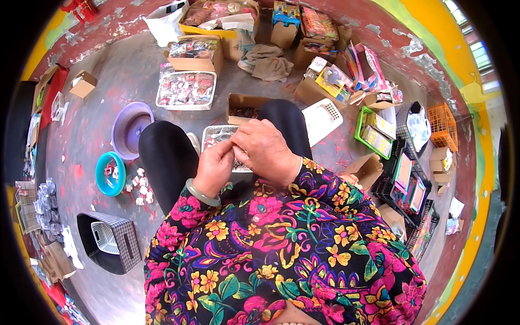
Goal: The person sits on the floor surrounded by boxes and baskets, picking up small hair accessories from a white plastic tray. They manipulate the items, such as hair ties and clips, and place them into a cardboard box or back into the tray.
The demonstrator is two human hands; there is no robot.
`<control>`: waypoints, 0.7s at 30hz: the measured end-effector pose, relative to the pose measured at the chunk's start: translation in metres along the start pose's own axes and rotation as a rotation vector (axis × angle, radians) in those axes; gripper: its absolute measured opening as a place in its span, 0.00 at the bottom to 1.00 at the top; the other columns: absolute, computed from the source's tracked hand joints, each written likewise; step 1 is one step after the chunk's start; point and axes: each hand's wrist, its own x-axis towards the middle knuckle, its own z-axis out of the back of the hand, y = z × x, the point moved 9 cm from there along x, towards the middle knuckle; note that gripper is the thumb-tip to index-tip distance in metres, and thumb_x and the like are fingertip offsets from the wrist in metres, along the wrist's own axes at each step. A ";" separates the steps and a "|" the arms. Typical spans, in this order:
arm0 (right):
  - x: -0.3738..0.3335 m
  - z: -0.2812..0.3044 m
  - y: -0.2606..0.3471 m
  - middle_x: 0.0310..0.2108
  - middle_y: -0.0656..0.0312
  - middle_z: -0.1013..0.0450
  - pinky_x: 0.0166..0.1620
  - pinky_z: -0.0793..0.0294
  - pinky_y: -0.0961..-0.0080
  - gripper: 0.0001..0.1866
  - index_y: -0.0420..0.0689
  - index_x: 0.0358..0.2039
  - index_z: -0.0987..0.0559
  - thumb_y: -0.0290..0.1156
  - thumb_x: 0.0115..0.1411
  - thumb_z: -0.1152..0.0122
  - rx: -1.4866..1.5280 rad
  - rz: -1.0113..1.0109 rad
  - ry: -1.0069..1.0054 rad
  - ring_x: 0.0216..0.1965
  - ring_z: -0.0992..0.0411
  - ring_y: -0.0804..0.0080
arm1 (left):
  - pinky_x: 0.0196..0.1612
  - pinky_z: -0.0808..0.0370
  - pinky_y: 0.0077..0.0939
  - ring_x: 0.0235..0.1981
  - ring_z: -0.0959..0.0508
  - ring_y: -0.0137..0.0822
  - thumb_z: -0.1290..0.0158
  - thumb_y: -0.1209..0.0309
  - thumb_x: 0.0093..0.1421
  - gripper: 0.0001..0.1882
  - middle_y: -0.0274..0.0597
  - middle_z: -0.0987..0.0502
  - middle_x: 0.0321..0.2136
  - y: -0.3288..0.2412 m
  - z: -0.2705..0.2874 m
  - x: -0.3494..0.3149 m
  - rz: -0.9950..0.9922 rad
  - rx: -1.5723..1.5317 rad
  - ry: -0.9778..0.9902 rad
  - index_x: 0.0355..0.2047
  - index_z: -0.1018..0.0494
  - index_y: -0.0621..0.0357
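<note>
My left hand [213, 169], with a pale bangle [203, 193] at its wrist, meets my right hand [264, 148] in front of my body, above my lap. Fingers of both are curled and pressed together at the tips. Whatever they may pinch is too small or hidden to make out. Partly covered by the hands, a white plastic basket [206, 140] of small items stands between my knees. Just beyond it is an open cardboard box [234, 118] with small dark pieces inside.
Left on the floor are a purple basin [120, 129], a teal basin [99, 174], scattered white pieces [142, 187] and a checked bin [128, 250]. Ahead stands a white basket of packets [187, 106]. To the right are a white tray [320, 120], a green basket [374, 150] and black crates [391, 167].
</note>
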 end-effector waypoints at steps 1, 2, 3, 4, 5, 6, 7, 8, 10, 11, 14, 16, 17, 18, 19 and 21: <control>0.001 0.001 0.001 0.23 0.64 0.32 0.35 0.36 0.70 0.03 0.46 0.22 0.26 0.29 0.44 0.44 -0.008 0.005 -0.007 0.31 0.33 0.65 | 0.25 0.33 0.25 0.20 0.29 0.31 0.56 0.78 0.54 0.08 0.48 0.28 0.18 0.000 0.000 0.000 -0.014 -0.013 -0.007 0.32 0.28 0.66; 0.001 0.001 0.002 0.24 0.64 0.32 0.35 0.36 0.70 0.03 0.46 0.22 0.26 0.29 0.44 0.44 -0.017 0.010 -0.014 0.32 0.33 0.65 | 0.25 0.33 0.25 0.20 0.29 0.32 0.56 0.78 0.54 0.08 0.49 0.28 0.18 0.000 0.000 0.000 -0.012 -0.007 -0.003 0.32 0.28 0.66; 0.001 0.000 0.001 0.24 0.64 0.32 0.35 0.36 0.70 0.03 0.46 0.22 0.26 0.29 0.44 0.44 -0.011 0.006 -0.008 0.32 0.33 0.65 | 0.25 0.33 0.26 0.20 0.28 0.33 0.56 0.78 0.53 0.08 0.49 0.28 0.19 -0.002 0.001 0.000 -0.011 0.000 0.001 0.32 0.28 0.66; 0.000 -0.001 -0.001 0.24 0.64 0.32 0.35 0.36 0.70 0.03 0.45 0.22 0.26 0.29 0.44 0.44 -0.006 0.002 -0.002 0.32 0.33 0.65 | 0.25 0.33 0.26 0.20 0.28 0.34 0.56 0.79 0.53 0.08 0.50 0.28 0.19 -0.003 0.000 0.000 -0.009 0.007 0.004 0.32 0.28 0.66; -0.001 -0.002 -0.002 0.24 0.64 0.32 0.36 0.36 0.70 0.03 0.45 0.22 0.26 0.29 0.44 0.44 0.000 -0.003 0.004 0.32 0.33 0.65 | 0.25 0.33 0.25 0.20 0.28 0.32 0.56 0.78 0.54 0.08 0.49 0.28 0.19 -0.003 -0.001 0.000 -0.021 0.014 0.010 0.33 0.28 0.66; -0.001 -0.001 -0.002 0.24 0.64 0.32 0.35 0.36 0.70 0.03 0.45 0.22 0.26 0.29 0.44 0.44 0.015 -0.003 -0.002 0.32 0.33 0.65 | 0.25 0.33 0.25 0.20 0.28 0.31 0.56 0.78 0.54 0.09 0.48 0.29 0.18 -0.002 -0.001 0.000 -0.032 0.023 0.015 0.33 0.28 0.66; -0.001 0.001 -0.002 0.24 0.64 0.32 0.35 0.36 0.70 0.03 0.45 0.22 0.26 0.29 0.44 0.43 0.030 -0.004 -0.008 0.32 0.33 0.65 | 0.24 0.33 0.25 0.20 0.29 0.29 0.55 0.78 0.54 0.09 0.47 0.29 0.18 -0.003 -0.002 0.000 -0.043 0.032 0.020 0.34 0.28 0.65; -0.001 0.001 -0.002 0.24 0.64 0.32 0.35 0.36 0.70 0.03 0.45 0.22 0.26 0.29 0.44 0.43 0.044 -0.005 -0.014 0.31 0.33 0.65 | 0.24 0.33 0.24 0.20 0.29 0.27 0.55 0.78 0.55 0.09 0.44 0.28 0.18 -0.003 -0.002 -0.001 -0.015 0.005 0.019 0.34 0.27 0.65; -0.002 0.006 -0.006 0.22 0.63 0.32 0.35 0.35 0.69 0.03 0.45 0.20 0.26 0.29 0.43 0.44 0.091 -0.025 -0.074 0.31 0.33 0.64 | 0.24 0.34 0.22 0.21 0.30 0.23 0.55 0.77 0.56 0.09 0.39 0.28 0.17 -0.009 -0.003 0.000 0.036 -0.052 0.020 0.36 0.27 0.65; -0.002 0.008 -0.008 0.22 0.62 0.33 0.34 0.35 0.69 0.03 0.45 0.19 0.26 0.29 0.43 0.44 0.115 -0.035 -0.104 0.30 0.33 0.64 | 0.27 0.32 0.20 0.24 0.30 0.22 0.55 0.77 0.57 0.10 0.37 0.27 0.21 -0.005 -0.005 -0.001 0.070 -0.106 0.039 0.37 0.27 0.66; -0.006 0.003 -0.023 0.21 0.61 0.32 0.32 0.34 0.69 0.03 0.44 0.20 0.25 0.28 0.43 0.44 0.320 -0.118 -0.133 0.28 0.32 0.62 | 0.35 0.30 0.16 0.31 0.28 0.21 0.57 0.75 0.61 0.12 0.33 0.25 0.29 0.004 -0.011 -0.003 0.138 -0.287 0.083 0.41 0.29 0.68; -0.007 -0.002 -0.030 0.20 0.60 0.32 0.31 0.34 0.70 0.03 0.44 0.20 0.25 0.28 0.43 0.44 0.414 -0.183 -0.109 0.27 0.32 0.62 | 0.38 0.30 0.16 0.33 0.28 0.22 0.57 0.74 0.62 0.13 0.34 0.25 0.31 0.001 -0.014 -0.002 0.142 -0.434 0.104 0.42 0.30 0.69; -0.007 -0.004 -0.034 0.20 0.60 0.32 0.30 0.34 0.70 0.03 0.44 0.19 0.25 0.28 0.43 0.44 0.460 -0.215 -0.097 0.27 0.32 0.61 | 0.37 0.30 0.15 0.33 0.28 0.21 0.57 0.75 0.62 0.12 0.34 0.26 0.31 0.003 -0.014 -0.002 0.152 -0.447 0.106 0.42 0.30 0.70; -0.008 -0.003 -0.033 0.20 0.60 0.32 0.31 0.34 0.70 0.03 0.44 0.20 0.25 0.28 0.43 0.44 0.447 -0.208 -0.089 0.27 0.32 0.61 | 0.37 0.31 0.14 0.33 0.28 0.21 0.57 0.76 0.61 0.12 0.34 0.26 0.32 0.005 -0.015 -0.002 0.162 -0.464 0.110 0.42 0.30 0.70; -0.008 -0.002 -0.033 0.20 0.61 0.32 0.31 0.35 0.69 0.03 0.44 0.21 0.25 0.28 0.43 0.44 0.434 -0.201 -0.081 0.28 0.32 0.61 | 0.36 0.31 0.13 0.33 0.29 0.21 0.57 0.77 0.61 0.12 0.35 0.26 0.33 0.006 -0.015 -0.002 0.172 -0.480 0.114 0.41 0.29 0.70; -0.008 0.003 -0.029 0.20 0.61 0.32 0.31 0.36 0.69 0.04 0.44 0.22 0.25 0.29 0.43 0.44 0.379 -0.173 -0.072 0.28 0.32 0.62 | 0.36 0.31 0.14 0.33 0.28 0.22 0.58 0.77 0.61 0.12 0.35 0.26 0.33 -0.003 -0.015 -0.001 0.150 -0.482 0.105 0.42 0.30 0.70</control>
